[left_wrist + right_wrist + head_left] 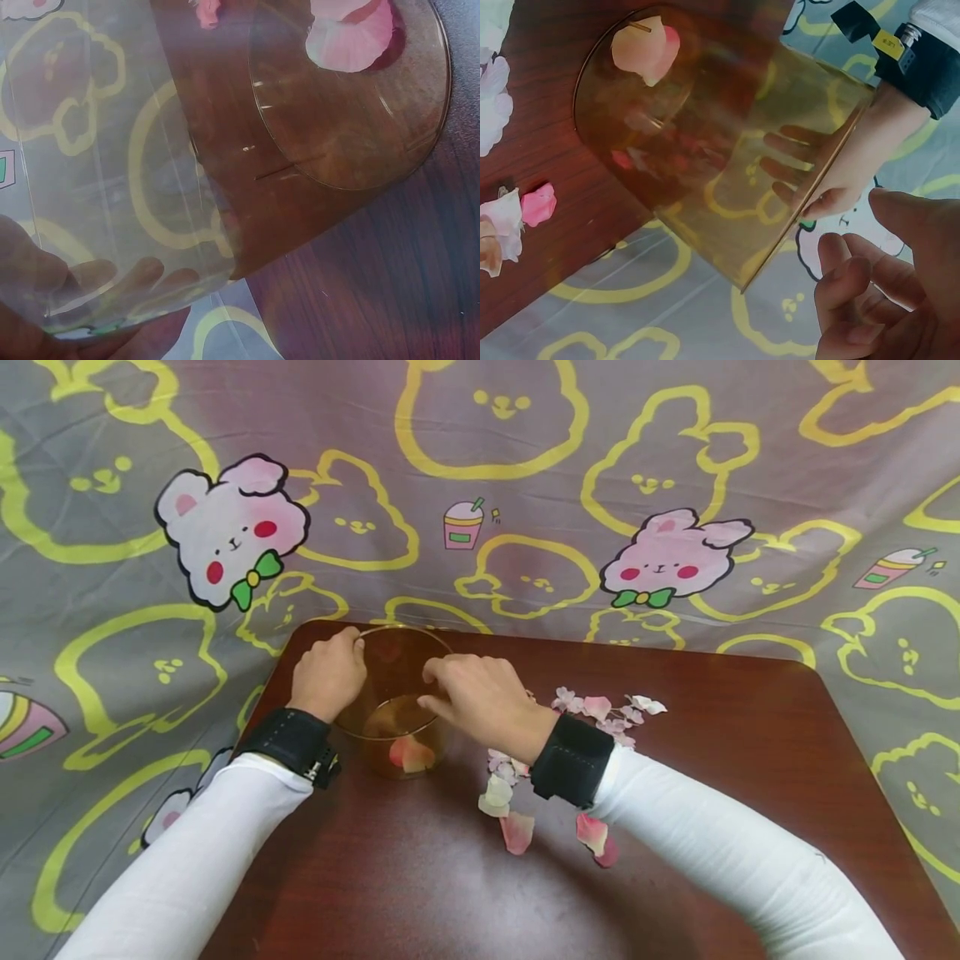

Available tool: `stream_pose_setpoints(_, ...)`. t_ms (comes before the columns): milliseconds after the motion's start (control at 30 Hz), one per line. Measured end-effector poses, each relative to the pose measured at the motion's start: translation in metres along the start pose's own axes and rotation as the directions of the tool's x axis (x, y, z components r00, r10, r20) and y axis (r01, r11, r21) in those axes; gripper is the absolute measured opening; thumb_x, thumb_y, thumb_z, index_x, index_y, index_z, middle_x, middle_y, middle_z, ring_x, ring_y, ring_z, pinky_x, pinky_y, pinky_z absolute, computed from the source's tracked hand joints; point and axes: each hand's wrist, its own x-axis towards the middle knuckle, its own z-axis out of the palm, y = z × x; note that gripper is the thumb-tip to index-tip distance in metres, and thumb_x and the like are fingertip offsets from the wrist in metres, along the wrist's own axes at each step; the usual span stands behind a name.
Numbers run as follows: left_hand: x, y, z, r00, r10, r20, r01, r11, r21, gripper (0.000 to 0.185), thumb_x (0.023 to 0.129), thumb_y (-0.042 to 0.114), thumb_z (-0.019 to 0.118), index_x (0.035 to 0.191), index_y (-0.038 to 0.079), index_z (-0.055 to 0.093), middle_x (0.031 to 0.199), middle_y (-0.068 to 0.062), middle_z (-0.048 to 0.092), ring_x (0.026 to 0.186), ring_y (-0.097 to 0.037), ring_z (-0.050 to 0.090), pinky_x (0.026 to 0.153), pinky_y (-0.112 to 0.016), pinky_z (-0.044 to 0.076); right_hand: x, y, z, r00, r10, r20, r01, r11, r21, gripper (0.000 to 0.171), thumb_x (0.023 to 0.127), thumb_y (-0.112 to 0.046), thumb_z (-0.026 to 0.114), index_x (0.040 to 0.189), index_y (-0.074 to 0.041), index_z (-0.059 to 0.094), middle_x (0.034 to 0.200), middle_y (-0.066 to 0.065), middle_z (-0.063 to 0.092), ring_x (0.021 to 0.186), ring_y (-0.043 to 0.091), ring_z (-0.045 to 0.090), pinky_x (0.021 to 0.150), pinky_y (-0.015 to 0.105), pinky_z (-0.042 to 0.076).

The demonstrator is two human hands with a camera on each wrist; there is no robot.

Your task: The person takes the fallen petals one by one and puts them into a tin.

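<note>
Here, the left hand [327, 675] grips a jar [393, 693] by its rim, left of centre; the right hand [491, 700] (loosely curled, empty) hovers alongside. Petal-filling appears under way; next calls for another loose petal [517, 833].

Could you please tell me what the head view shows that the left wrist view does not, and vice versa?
Only the head view shows the right hand, black wristbands and white sleeves. Only the left wrist view shows fingertips of the left hand through the amber container. Both show that hand, the container, petals inside it and the table.
</note>
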Motion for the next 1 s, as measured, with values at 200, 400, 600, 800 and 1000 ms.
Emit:
stream_pose_setpoints(200, 0.000, 0.000, -0.002, 1.000, 0.001, -0.003, -0.001, 1.000, 0.002, 0.034, 0.108, 0.021, 0.038, 0.130, 0.001, 0.055, 0.118, -0.036, 0.064, 0.103, -0.057, 0.063, 0.082, -0.066, 0.049, -0.003, 0.009, -0.004, 1.000, 0.013, -0.015, -0.013, 0.999, 0.031, 0.025, 0.095, -0.035, 0.071, 0.109, -0.015, 0.072, 0.092, -0.002, 0.073, 0.082, 0.012, 0.068, 0.065, 0.035, 0.054)
stream_pose_setpoints(400, -0.001, 0.000, -0.003, 1.000, -0.004, 0.004, 0.004, 1.000, 0.004, 0.034, 0.109, 0.022, 0.038, 0.130, 0.002, 0.055, 0.119, -0.036, 0.064, 0.104, -0.058, 0.063, 0.082, -0.066, 0.049, -0.007, 0.021, -0.005, 0.997, 0.051, -0.053, -0.048, 0.998, 0.050, 0.021, 0.095, -0.035, 0.071, 0.103, -0.016, 0.072, 0.087, -0.003, 0.072, 0.077, 0.012, 0.066, 0.062, 0.035, 0.051)
stream_pose_setpoints(600, -0.001, 0.001, -0.003, 1.000, -0.008, 0.013, 0.008, 1.000, 0.000, 0.034, 0.109, 0.022, 0.038, 0.130, 0.002, 0.054, 0.118, -0.035, 0.065, 0.103, -0.056, 0.064, 0.082, -0.065, 0.049, -0.012, 0.033, -0.003, 0.995, 0.091, -0.045, -0.088, 0.994, 0.063, 0.019, 0.096, -0.035, 0.069, 0.100, -0.016, 0.072, 0.085, -0.005, 0.071, 0.076, 0.011, 0.065, 0.061, 0.035, 0.049)
stream_pose_setpoints(800, 0.000, 0.001, -0.001, 1.000, -0.012, 0.009, 0.012, 1.000, 0.003, 0.034, 0.109, 0.022, 0.038, 0.130, 0.002, 0.054, 0.117, -0.035, 0.065, 0.102, -0.056, 0.064, 0.081, -0.065, 0.049, -0.019, 0.045, 0.004, 0.995, 0.095, -0.043, -0.092, 0.993, 0.074, 0.019, 0.095, -0.033, 0.071, 0.099, -0.016, 0.073, 0.078, -0.004, 0.068, 0.070, 0.011, 0.061, 0.057, 0.031, 0.045)
stream_pose_setpoints(1000, -0.001, 0.001, -0.001, 1.000, -0.008, 0.008, 0.008, 1.000, 0.001, 0.033, 0.109, 0.022, 0.038, 0.129, 0.002, 0.055, 0.118, -0.035, 0.065, 0.103, -0.057, 0.063, 0.082, -0.065, 0.049, -0.024, 0.057, 0.011, 0.994, 0.112, -0.007, -0.112, 0.991, 0.071, 0.019, 0.094, -0.030, 0.072, 0.101, -0.013, 0.074, 0.077, -0.003, 0.069, 0.067, 0.011, 0.060, 0.053, 0.028, 0.042)
